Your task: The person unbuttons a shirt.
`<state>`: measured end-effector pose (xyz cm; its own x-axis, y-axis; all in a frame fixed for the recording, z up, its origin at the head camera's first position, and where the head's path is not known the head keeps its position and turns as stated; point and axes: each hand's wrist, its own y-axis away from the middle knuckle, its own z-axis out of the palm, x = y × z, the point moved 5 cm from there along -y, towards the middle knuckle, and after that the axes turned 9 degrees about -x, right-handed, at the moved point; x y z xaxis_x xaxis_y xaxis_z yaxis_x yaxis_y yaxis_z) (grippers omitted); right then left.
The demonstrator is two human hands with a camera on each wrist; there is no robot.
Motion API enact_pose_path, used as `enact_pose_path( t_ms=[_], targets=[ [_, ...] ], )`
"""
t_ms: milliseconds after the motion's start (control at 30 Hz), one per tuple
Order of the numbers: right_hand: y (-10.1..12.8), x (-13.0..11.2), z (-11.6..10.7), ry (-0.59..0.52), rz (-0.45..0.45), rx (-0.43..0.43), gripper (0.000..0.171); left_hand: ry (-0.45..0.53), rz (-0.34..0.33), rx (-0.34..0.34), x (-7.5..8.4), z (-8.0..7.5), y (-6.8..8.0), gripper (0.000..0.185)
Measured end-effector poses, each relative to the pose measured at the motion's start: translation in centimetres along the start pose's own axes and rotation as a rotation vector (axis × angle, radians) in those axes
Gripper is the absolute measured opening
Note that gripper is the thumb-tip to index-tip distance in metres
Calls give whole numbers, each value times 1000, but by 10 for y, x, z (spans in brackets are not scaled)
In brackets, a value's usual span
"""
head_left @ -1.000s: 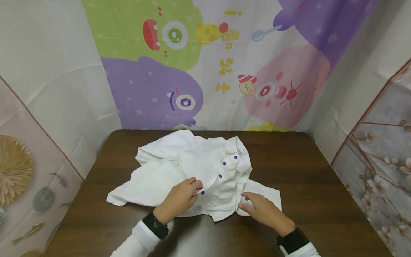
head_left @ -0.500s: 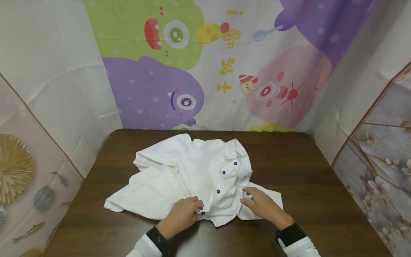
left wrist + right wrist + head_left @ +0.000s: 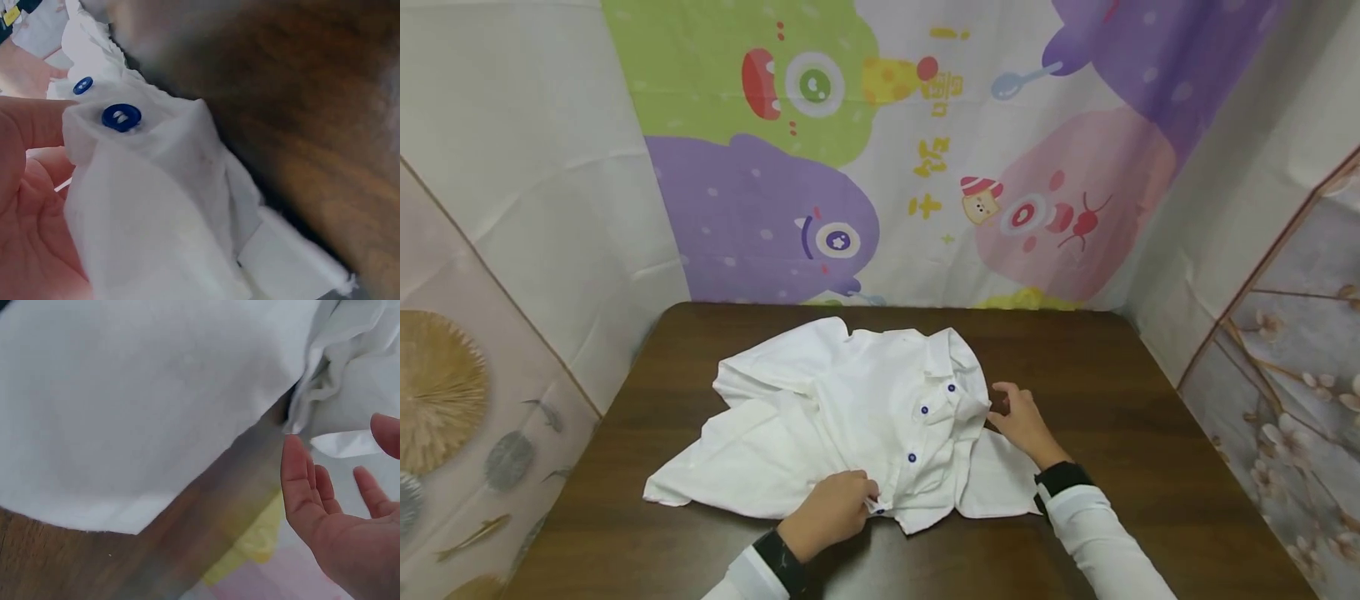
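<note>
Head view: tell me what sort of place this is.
Probably a makeshift recording booth, not a lived-in room. A dark wooden table is boxed in by hung printed cloths: a cartoon monster backdrop behind, patterned panels at the sides. A white shirt lies on it.

bare table (image 3: 1150,433) right, walls (image 3: 550,208) close around

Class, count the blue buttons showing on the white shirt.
4: one by the collar, one just below, one mid-placket, one at the left hand. Folds may hide more.
</note>
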<state>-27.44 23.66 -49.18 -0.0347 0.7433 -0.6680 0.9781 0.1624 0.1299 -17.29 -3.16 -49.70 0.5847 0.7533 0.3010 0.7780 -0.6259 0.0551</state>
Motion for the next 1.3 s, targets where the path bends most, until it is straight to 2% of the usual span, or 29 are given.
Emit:
enact_pose_path(
  t_ms=[167,333,500,700,900,1100,1300],
  targets=[
    [-10,10,6,28,-19,-38,41,-13,33,0,5,0,-2,20],
    [-13,17,14,82,33,-57,32,-19,51,-9,6,0,-1,21],
    [-11,17,14,104,53,-42,22,14,52,-37,5,-1,1,22],
    [-8,11,5,69,56,-32,20,45,60,-56,3,-2,1,22],
    [-11,3,-3,24,39,-15,24,135,59,-81,-3,-2,3,22],
    [-10,-10,-12,-73,-12,51,26,145,67,-103,-3,-2,5,24],
    [-7,-37,-24,-108,-103,151,24,108,77,-106,-4,-5,4,21]
  ],
)
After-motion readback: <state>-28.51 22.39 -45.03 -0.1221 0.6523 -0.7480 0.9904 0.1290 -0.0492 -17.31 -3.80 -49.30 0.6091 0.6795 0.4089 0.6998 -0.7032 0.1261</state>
